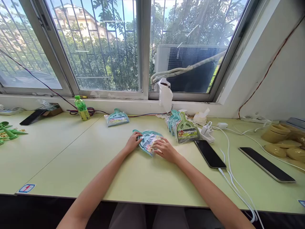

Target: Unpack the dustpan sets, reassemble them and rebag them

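A teal mini dustpan-and-brush set in a clear bag lies flat on the pale green table, straight ahead. My left hand grips its left edge, fingers curled around the handle end. My right hand presses on its right side with fingers closed over the bag. To the right stands a leaning stack of similar packaged sets, green one in front. Another single teal set lies farther back, near the window sill.
A black phone on a white charging cable lies right of my right hand; a second phone is farther right. A green bottle, a charger block, yellow tape rolls and green plastic pieces sit around the table.
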`<state>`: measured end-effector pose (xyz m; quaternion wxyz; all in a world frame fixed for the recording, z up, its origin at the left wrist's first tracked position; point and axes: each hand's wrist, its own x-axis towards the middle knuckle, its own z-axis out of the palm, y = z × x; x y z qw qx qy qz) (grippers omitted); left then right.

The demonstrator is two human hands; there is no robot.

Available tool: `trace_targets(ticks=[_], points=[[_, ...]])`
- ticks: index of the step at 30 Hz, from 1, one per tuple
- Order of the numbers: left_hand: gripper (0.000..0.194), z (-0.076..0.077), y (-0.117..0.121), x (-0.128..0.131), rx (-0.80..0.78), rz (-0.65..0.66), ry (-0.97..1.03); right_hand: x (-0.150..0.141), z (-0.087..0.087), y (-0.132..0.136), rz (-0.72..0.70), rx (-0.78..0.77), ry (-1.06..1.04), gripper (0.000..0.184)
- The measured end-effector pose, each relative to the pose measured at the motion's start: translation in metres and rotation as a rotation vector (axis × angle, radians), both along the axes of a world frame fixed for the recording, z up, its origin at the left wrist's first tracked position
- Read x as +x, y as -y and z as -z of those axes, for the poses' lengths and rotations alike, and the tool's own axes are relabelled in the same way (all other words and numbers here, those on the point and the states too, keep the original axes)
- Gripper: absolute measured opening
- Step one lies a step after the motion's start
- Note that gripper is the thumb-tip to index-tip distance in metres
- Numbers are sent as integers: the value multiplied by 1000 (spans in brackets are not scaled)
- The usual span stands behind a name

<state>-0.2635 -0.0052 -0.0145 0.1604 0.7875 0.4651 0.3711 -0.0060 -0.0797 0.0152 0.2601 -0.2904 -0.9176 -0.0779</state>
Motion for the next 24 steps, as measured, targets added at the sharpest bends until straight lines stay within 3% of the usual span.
trace_targets(ticks=[8,15,18,24], points=[[29,-1,0,2,-49,63,25,1,0,-2,60,40,-35,36],[25,1,-2,1,-5,8,19,-1,10,-4,306,-83,111,39],[20,1,-4,0,23,-92,-2,6,8,-7,299,-93,125,27],[19,-5,1,-6,190,-466,27,12,16,-15,207,17,70,11]])
